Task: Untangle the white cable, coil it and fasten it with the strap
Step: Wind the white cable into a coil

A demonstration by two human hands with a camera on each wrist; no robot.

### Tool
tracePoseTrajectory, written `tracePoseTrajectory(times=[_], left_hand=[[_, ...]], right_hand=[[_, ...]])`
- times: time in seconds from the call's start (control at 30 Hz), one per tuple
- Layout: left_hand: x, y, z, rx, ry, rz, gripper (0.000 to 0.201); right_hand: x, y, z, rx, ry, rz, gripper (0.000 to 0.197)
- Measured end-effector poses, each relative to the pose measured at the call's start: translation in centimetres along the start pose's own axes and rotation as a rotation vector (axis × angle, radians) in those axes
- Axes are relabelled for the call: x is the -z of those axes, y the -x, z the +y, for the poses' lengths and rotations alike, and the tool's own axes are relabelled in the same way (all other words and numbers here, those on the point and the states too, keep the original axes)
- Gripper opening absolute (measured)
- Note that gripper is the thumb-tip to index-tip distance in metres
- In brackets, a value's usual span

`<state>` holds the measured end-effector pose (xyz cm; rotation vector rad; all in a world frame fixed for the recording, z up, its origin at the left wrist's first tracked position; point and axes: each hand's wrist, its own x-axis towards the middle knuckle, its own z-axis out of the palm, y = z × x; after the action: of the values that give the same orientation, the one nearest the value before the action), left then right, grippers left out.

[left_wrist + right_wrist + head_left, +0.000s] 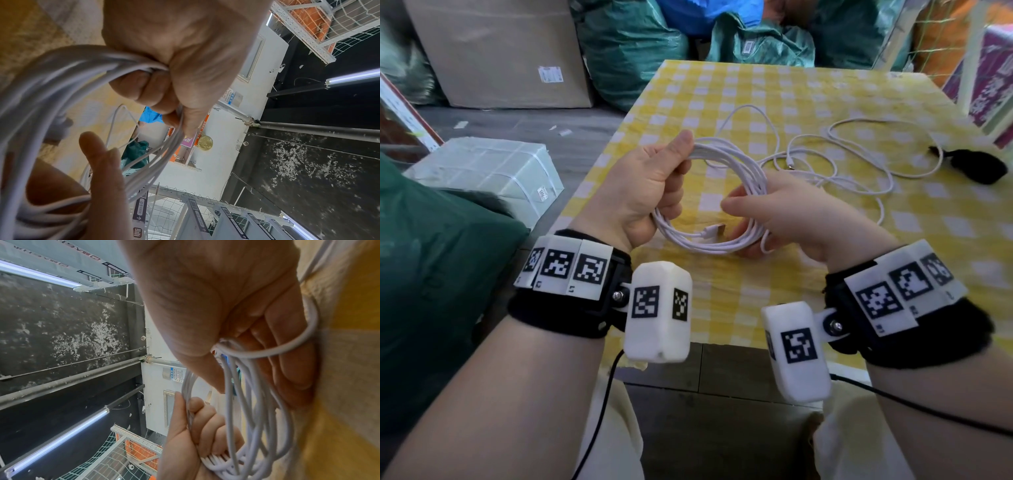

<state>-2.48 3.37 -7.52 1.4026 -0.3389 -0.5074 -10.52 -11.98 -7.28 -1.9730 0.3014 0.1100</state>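
Observation:
The white cable is partly wound into a coil of several loops, held above the yellow checked table. My left hand grips the coil's left side, thumb on top; the left wrist view shows this hand fisted round the bundled cable. My right hand holds the coil's right side, and in the right wrist view one cable strand loops round the fingers. A USB plug lies inside the coil. Loose cable trails across the cloth. The black strap lies at the right.
The table's left edge and near edge are close to my hands. A cardboard box, green bags and a white wrapped parcel stand on the floor to the left and behind. A purple box sits at the far right.

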Motion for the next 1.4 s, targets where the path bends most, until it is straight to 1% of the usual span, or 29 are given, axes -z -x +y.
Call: tracePoseTrajectory(times=[0.03,0.1,0.27,0.47,0.63,0.7,0.83,1.0,1.4], left_hand=[[-0.01,0.00,0.01,-0.002,0.014,0.001,0.040],[-0.05,-0.01,-0.03,-0.009,0.042,-0.001,0.040],[-0.23,-0.13,-0.22,-0.027,0.088,0.000,0.039],[-0.26,-0.18,-0.43,-0.094,0.109,-0.019,0.038],[-0.34,-0.19,-0.39,-0.126,0.119,-0.018,0.038],[-0.36,-0.14,-0.34,-0.128,0.117,-0.013,0.037],[-0.40,-0.06,-0.27,-0.132,0.122,-0.007,0.038],[-0.47,-0.10,-0.34,-0.134,0.130,-0.007,0.038],[-0.62,-0.14,-0.42,-0.160,0.119,0.042,0.038]], right_hand=[[-0.01,-0.03,-0.01,-0.012,0.001,-0.002,0.029],[0.04,0.05,-0.11,-0.046,-0.032,-0.033,0.034],[0.18,0.41,-0.32,-0.074,-0.112,-0.102,0.028],[0.11,0.34,-0.24,-0.069,-0.115,-0.065,0.033],[0.25,0.52,-0.36,-0.079,-0.103,-0.091,0.026],[0.21,0.51,-0.39,-0.078,-0.101,-0.086,0.027],[0.11,0.50,-0.41,-0.069,-0.083,-0.102,0.038],[0.42,0.68,-0.45,-0.064,-0.060,-0.141,0.033],[0.40,0.79,-0.43,-0.052,-0.150,-0.187,0.019]])
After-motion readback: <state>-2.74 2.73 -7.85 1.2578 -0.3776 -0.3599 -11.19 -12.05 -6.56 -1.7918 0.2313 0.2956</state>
